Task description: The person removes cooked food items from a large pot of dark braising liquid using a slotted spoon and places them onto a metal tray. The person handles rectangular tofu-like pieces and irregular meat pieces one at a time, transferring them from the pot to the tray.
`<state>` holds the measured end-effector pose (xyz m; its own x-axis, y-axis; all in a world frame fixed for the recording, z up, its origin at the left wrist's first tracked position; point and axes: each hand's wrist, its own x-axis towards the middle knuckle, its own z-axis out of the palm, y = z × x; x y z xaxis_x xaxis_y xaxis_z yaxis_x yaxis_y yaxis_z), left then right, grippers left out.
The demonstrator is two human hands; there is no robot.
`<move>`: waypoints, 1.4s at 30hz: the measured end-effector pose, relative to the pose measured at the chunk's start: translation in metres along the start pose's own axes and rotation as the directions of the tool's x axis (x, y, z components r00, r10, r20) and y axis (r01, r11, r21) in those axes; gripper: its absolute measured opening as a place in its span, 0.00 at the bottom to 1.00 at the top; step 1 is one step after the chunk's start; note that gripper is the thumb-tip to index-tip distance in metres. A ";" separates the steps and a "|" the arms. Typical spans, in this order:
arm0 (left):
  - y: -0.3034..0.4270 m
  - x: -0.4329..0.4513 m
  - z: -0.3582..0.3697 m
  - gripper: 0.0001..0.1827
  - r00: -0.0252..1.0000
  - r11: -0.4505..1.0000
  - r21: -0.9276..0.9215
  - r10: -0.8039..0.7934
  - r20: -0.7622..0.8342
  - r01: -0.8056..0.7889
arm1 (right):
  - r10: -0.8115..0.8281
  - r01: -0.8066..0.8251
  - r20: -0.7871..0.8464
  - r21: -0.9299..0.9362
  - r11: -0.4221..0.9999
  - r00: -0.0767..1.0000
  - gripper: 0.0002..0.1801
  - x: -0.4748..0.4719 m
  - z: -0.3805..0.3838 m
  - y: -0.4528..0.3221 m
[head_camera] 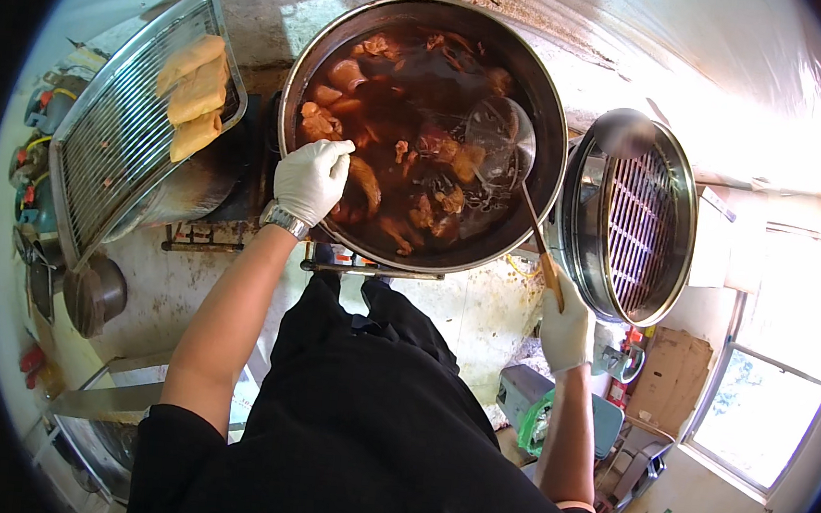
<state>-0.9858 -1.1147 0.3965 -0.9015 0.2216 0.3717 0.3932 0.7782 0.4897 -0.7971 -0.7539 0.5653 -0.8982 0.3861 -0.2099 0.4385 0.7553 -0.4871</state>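
Observation:
A large round metal pot (551, 217) of dark reddish-brown broth (408, 104) stands in front of me. Several pieces of meat (320, 120) poke out of the liquid. My right hand (567, 330), in a white glove, grips the wooden handle (552, 278) of a wire-mesh skimmer (500, 144). The skimmer's round head lies at the right of the pot, partly in the broth, beside several meat chunks (465, 161). My left hand (311, 180), also gloved, is at the pot's near left rim with its fingers curled closed. Nothing shows in it, though its palm side is hidden.
Left of the pot, a metal tray with a wire rack (132, 119) sits tilted, bearing several yellowish folded slabs (199, 91). To the right is a round steel vessel with a slatted grate (640, 231). Burner pipes (373, 272) run below the pot's near side.

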 end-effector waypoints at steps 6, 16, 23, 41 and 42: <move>0.000 0.000 -0.001 0.07 1.000 1.000 -0.017 0.009 0.000 -0.009 | 0.034 -0.033 -0.008 0.071 0.997 0.999 0.25 -0.006 -0.007 0.012; -0.002 0.000 0.000 0.07 1.000 1.000 -0.003 0.012 0.006 -0.012 | 0.099 -0.099 -0.002 -0.034 0.995 0.995 0.25 -0.016 -0.012 0.019; -0.002 0.000 0.000 0.07 1.000 1.000 0.002 0.022 0.006 -0.022 | 0.092 -0.092 0.001 -0.036 0.995 0.996 0.25 -0.025 -0.014 0.026; 0.000 0.000 -0.001 0.06 1.000 1.000 0.002 0.003 0.014 -0.003 | 0.213 -0.291 0.298 0.248 0.924 0.930 0.18 0.034 0.011 -0.007; 0.000 0.000 -0.002 0.06 1.000 1.000 0.011 -0.006 0.028 0.005 | 0.191 -0.265 0.277 0.264 0.928 0.942 0.18 0.039 0.013 -0.009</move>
<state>-0.9854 -1.1154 0.3979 -0.9084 0.2336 0.3466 0.3863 0.7860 0.4827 -0.8362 -0.7525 0.5507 -0.7706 0.3613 -0.5250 0.6370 0.4586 -0.6196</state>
